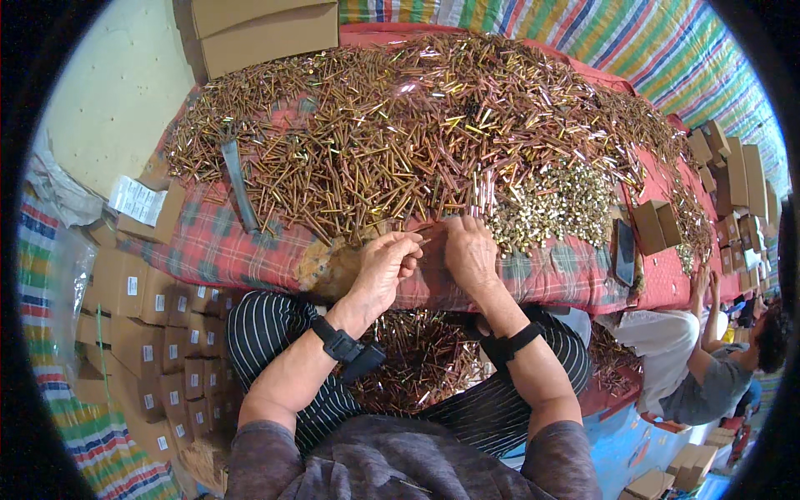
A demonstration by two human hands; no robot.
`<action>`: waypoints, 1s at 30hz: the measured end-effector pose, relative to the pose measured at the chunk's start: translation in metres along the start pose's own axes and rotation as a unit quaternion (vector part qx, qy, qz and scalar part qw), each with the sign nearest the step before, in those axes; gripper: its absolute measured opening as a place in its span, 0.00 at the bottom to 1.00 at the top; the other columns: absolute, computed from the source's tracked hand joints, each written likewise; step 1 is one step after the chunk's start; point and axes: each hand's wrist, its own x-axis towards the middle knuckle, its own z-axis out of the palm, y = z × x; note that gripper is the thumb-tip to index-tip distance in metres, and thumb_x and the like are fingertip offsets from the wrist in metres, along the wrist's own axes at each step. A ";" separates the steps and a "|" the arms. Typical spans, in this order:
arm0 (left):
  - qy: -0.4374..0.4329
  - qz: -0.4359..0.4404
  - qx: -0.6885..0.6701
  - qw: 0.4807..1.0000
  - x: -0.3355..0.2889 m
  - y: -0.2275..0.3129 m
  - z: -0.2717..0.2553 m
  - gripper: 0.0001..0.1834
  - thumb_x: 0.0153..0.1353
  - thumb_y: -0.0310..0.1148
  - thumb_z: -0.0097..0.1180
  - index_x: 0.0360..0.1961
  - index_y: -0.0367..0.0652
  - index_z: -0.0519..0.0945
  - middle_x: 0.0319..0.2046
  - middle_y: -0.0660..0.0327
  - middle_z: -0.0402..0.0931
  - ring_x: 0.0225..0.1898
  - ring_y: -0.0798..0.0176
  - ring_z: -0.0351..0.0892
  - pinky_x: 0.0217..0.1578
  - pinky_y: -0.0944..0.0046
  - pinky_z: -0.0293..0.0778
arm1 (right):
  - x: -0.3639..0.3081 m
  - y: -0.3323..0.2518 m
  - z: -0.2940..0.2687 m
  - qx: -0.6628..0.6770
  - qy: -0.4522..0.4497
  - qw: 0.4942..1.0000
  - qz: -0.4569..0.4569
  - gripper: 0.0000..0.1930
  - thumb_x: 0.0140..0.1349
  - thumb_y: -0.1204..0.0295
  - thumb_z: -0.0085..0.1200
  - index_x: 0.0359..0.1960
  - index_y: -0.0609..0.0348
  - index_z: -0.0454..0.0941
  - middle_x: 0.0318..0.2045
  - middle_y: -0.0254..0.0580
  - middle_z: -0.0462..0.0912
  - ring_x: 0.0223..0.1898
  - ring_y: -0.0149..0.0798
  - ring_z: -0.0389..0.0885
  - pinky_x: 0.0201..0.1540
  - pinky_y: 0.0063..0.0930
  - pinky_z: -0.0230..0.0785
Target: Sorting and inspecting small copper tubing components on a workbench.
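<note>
Above the near edge of the table, my left hand (388, 265) is closed, its thumb and fingers pinching a thin brass-coloured rod (423, 230). A short gap away, my right hand (472, 252) has its fingers bent together at the edge of the heap; what they hold, if anything, is hidden. Just beyond both hands spreads a big heap of slim brass-coloured metal rods (367, 150). To the right of my right hand lies a pile of small shiny pieces like nuts (554, 204). Black straps with small devices circle both my wrists.
A red plaid cloth (208, 225) covers the table. On it lie a grey strip (239, 185), a dark phone (623, 252) and an open small carton (657, 227). Labelled cartons (150, 333) stack at left. More rods (421, 358) lie between my knees. A co-worker (725, 375) sits at right.
</note>
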 end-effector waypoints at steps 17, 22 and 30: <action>-0.062 0.007 -0.002 0.998 -0.005 0.008 0.005 0.03 0.56 0.26 0.55 0.31 0.39 0.77 0.24 0.65 0.74 0.23 0.75 0.69 0.24 0.76 0.63 | -0.013 -0.027 -0.049 0.544 -0.008 0.828 0.135 0.07 0.58 0.81 0.54 0.38 0.62 0.76 0.30 0.37 0.77 0.34 0.28 0.75 0.38 0.19 0.68; -0.079 0.007 -0.020 0.997 -0.004 0.006 0.001 0.03 0.56 0.26 0.55 0.31 0.39 0.77 0.24 0.65 0.74 0.24 0.76 0.68 0.24 0.77 0.62 | -0.015 -0.025 -0.048 0.515 -0.024 0.848 0.124 0.05 0.59 0.79 0.55 0.36 0.63 0.74 0.28 0.34 0.76 0.29 0.25 0.72 0.34 0.19 0.67; -0.096 0.012 -0.035 0.995 -0.004 0.006 0.002 0.03 0.56 0.26 0.56 0.31 0.38 0.77 0.26 0.65 0.73 0.25 0.78 0.65 0.23 0.78 0.60 | -0.014 -0.026 -0.050 0.596 -0.036 0.786 0.161 0.04 0.60 0.78 0.54 0.36 0.63 0.74 0.27 0.31 0.74 0.29 0.22 0.70 0.33 0.17 0.66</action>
